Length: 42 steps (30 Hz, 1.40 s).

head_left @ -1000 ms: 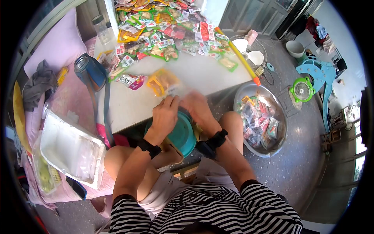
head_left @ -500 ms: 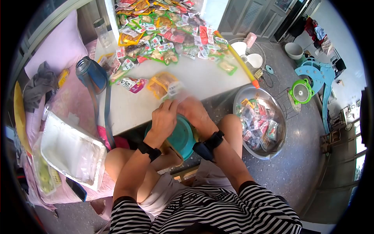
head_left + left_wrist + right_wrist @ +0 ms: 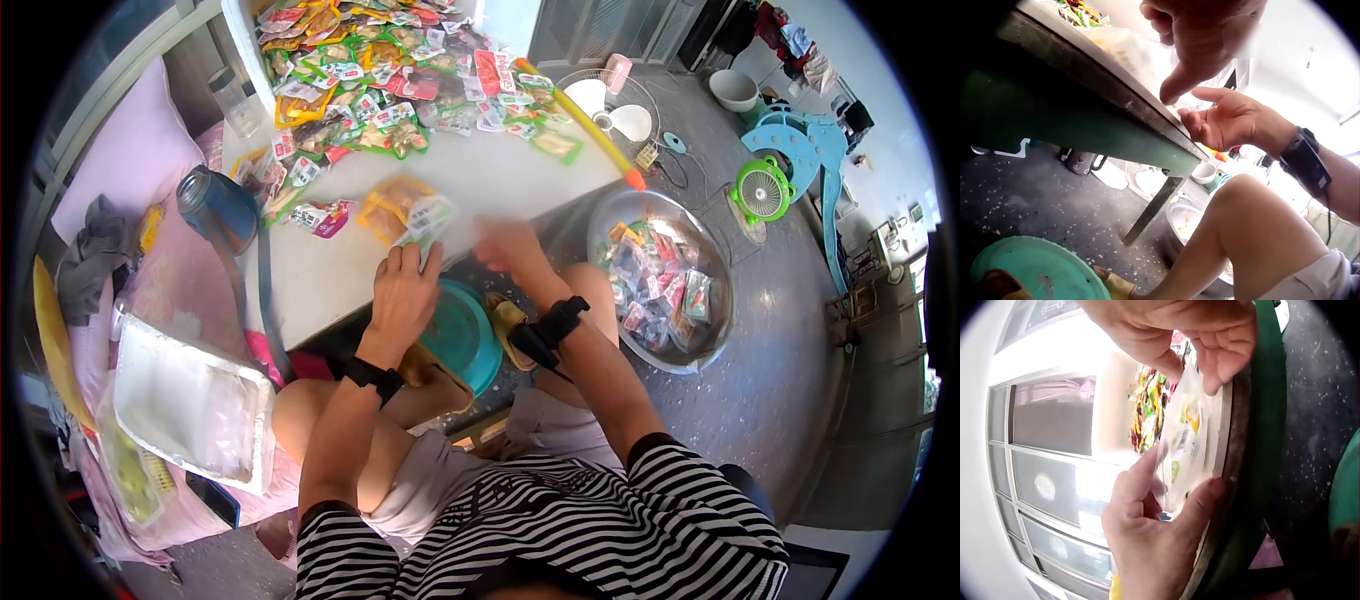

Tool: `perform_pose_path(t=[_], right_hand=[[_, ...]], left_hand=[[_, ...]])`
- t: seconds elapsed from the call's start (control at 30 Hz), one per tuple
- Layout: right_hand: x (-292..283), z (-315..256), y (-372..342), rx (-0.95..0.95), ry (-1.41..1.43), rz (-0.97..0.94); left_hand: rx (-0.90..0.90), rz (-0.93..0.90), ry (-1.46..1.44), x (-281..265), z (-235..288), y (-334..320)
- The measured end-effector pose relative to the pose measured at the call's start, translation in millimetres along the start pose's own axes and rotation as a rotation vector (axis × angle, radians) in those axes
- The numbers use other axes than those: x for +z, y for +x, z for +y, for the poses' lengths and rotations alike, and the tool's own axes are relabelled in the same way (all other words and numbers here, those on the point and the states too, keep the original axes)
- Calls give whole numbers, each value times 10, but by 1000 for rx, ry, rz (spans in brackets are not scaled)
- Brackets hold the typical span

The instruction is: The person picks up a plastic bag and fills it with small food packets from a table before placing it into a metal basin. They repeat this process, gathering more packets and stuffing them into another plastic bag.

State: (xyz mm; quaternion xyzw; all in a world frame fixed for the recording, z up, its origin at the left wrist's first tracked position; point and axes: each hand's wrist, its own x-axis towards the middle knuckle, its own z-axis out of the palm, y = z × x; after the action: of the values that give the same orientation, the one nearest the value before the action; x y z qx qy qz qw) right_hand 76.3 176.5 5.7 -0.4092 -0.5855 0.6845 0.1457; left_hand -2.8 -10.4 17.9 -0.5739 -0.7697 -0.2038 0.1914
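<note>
Pale, flat-topped bench: over its near edge, a clear, printed plastic bag runs lengthwise from the left hand towards the right hand. The left, nearer, pinches it; the right is loosely open, contact unclear. Beyond lie heaped, multicoloured plastic packets.

You have room to pass over the bare tabletop, between the packet pile and the near edge. A clear bag stands between your hands; the yellow stick blocks your right, the flask your left.
</note>
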Motion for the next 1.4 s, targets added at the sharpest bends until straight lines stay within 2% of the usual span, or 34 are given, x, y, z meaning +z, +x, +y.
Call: perform_pose_path(t=[0.07,0.23,0.33,0.43,0.5,0.57,0.63,0.73,0.8,0.87,1.03,1.13,1.17,1.23,1.27,1.3,1.33,1.37,1.4], right_hand=[[21,53,51,-41,29,-39],[-78,-43,-158,-133,81,-58],[-172,-136,-357,-288,-128,-34],[-119,-291,-706,-1127,-684,276],[-63,-437,-852,-1416,-840,82],[33,-468,-925,-1553,-1077,71],[54,-476,-820,-1446,-1222,-167],[45,-591,-953,-1457,-1107,-181],[-20,-671,-1128,-1473,-1066,-125],[-98,-753,-1308,-1436,-1058,-137],[-487,-764,-1711,-1265,-1133,-279],[-759,-604,-1784,-1273,-1044,-290],[-941,-640,-1855,-1200,-1163,-177],[-1326,-564,-1712,-1299,-1058,-43],[-1586,-671,-1762,-1223,-1094,-41],[-1877,-619,-1676,-1169,-1188,68],[-2181,-667,-1631,-1205,-1169,103],[-2393,-728,-1704,-1054,-1196,176],[-2622,-692,-1671,-959,-1032,272]], left_hand=[[62,97,100,133,-72,-30],[105,273,12,-9,-22,26],[98,321,-34,-160,32,59],[107,333,-49,-304,15,71],[126,334,-71,-384,36,102],[161,317,-66,-442,47,101],[197,323,-69,-507,61,99],[136,384,-192,-654,59,60],[59,368,-346,-811,75,38],[70,382,-407,-899,117,20],[120,167,-653,-955,328,-7],[173,81,-753,-858,399,13],[116,89,-755,-825,380,14],[-12,75,-711,-800,293,33],[-61,78,-698,-770,235,46],[-55,106,-677,-729,172,49],[-74,109,-674,-710,147,54],[-93,113,-672,-701,133,62],[-111,117,-670,-694,131,72]])
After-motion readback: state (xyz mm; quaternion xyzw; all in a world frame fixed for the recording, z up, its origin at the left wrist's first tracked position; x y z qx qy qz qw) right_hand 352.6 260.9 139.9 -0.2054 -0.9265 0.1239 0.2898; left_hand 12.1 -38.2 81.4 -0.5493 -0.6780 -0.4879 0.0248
